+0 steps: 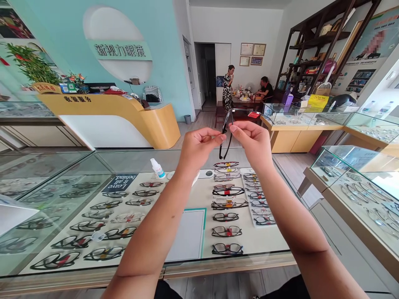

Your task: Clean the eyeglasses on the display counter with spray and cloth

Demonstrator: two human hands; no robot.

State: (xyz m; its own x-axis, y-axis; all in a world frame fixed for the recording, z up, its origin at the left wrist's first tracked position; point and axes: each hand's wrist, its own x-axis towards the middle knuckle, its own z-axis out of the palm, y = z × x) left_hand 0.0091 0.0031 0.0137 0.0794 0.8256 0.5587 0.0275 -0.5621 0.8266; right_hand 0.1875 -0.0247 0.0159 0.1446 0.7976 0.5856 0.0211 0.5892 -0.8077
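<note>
A pair of black-framed glasses (pixel 226 135) is held up in front of me, above the glass display counter (pixel 124 265). My left hand (pixel 199 147) pinches the frame from the left with thumb and fingers closed. My right hand (pixel 253 140) pinches it from the right, fingers curled in. The glasses are seen edge-on, one temple arm (pixel 246 110) pointing away from me. Under the glass lie several rows of glasses frames (pixel 227 227).
A small white dropper bottle (pixel 158 168) stands on the counter top. More glass showcases (pixel 358 182) run along the right. A yellow reception desk (pixel 124 120) is at back left. Two people sit and stand at a table (pixel 246 99) in the back.
</note>
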